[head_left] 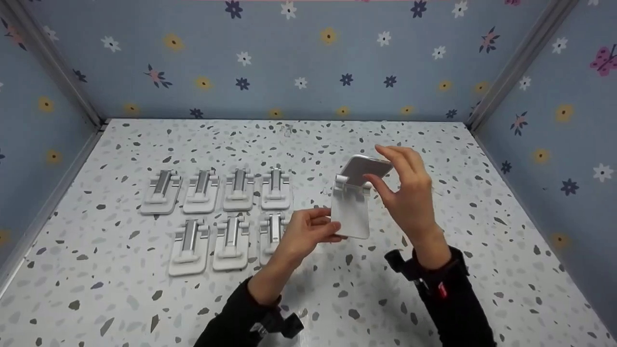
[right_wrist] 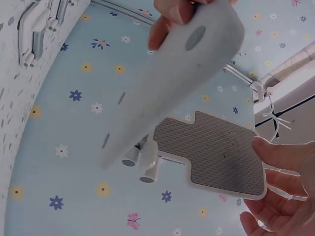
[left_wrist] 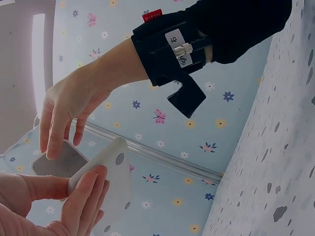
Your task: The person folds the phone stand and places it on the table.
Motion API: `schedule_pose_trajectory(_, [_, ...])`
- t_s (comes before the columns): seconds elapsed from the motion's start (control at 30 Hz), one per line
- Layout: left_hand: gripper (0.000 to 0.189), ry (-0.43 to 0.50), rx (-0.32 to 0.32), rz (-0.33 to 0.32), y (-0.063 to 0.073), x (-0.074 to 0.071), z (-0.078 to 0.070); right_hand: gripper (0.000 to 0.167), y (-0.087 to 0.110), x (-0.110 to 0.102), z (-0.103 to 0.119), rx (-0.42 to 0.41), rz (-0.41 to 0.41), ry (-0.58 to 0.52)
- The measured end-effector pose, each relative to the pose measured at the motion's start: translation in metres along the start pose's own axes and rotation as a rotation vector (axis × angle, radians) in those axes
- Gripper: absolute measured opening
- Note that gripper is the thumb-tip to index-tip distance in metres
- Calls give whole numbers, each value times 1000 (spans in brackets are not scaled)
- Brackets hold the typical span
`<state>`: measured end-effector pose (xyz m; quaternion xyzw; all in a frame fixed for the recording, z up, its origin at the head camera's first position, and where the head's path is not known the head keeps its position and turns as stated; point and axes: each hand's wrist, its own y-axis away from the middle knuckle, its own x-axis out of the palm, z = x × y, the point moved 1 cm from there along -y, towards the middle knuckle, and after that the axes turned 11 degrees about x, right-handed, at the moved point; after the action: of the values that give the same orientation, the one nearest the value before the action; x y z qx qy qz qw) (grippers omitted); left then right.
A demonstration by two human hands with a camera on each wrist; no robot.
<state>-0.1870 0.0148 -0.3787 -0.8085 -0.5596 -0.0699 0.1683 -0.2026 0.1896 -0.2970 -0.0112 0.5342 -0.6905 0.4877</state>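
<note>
A white folding phone stand is held up off the table, its grey-padded panel tilted open at the hinge. My left hand pinches the flat base near its lower left corner, thumb on one face and fingers on the other. At the padded panel is my right hand, with the thumb at the panel's edge and the fingers curved round its far side. Oval grey feet show on the base's underside in both wrist views. Whether every right fingertip touches the panel is hard to tell.
Several folded white phone stands lie in two rows to the left. My left hand partly covers one nearer stand. The speckled table is bounded by flowered blue panels at the back and sides.
</note>
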Motion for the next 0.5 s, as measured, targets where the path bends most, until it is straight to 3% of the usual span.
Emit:
schedule_pose_trajectory(0.17, [46, -3, 6, 6, 0, -1, 1, 36, -6, 1, 5, -62, 44, 66])
schedule_pose_trajectory(0.5, [43, -17, 8, 4, 0, 0, 2, 23, -3, 11, -2, -92, -86, -35])
